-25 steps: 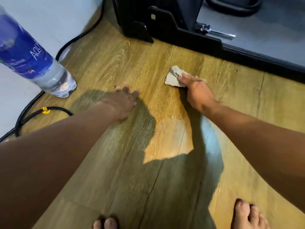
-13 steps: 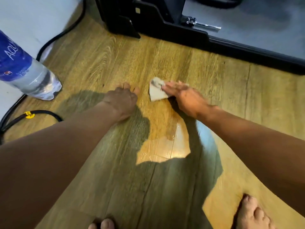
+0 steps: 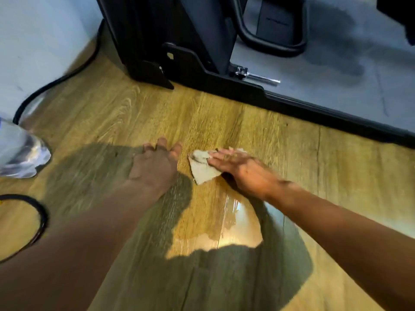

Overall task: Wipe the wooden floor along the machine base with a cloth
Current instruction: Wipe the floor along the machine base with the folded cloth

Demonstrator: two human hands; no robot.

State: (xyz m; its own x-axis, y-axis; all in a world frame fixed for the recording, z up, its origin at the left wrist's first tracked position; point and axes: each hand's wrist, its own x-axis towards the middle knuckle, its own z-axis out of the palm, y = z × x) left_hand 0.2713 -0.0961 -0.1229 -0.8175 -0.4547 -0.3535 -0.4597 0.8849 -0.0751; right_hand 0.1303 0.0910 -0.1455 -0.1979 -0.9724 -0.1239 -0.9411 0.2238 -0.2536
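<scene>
Cloth, a small pale crumpled piece, lies on the wooden floor in the middle of my view, well short of the machine base, with a band of bare boards between them. My right hand lies on top of its right part, the fingers straight and together, pressing it flat to the boards rather than gripping it; the left corner and the lower point of the cloth stick out from under the hand. My left hand is planted on the floor just beside the cloth, palm down with the fingers stretched forward and nothing in it. A narrow strip of floor separates its thumb side from the edge of the cloth.

The base is black and runs diagonally from the upper middle down to the right edge, and a grey mat lies behind its low rail. A shiny metal pin sits on the rail near the upright column. At the left edge I see the bottom of a clear plastic bottle on the boards, blurred. A black cable curves along the foot of the white wall, and a loop of cable lies on the floor lower left. Below my hands a bright patch of light glares off the boards, framed by the shadows of my arms.
</scene>
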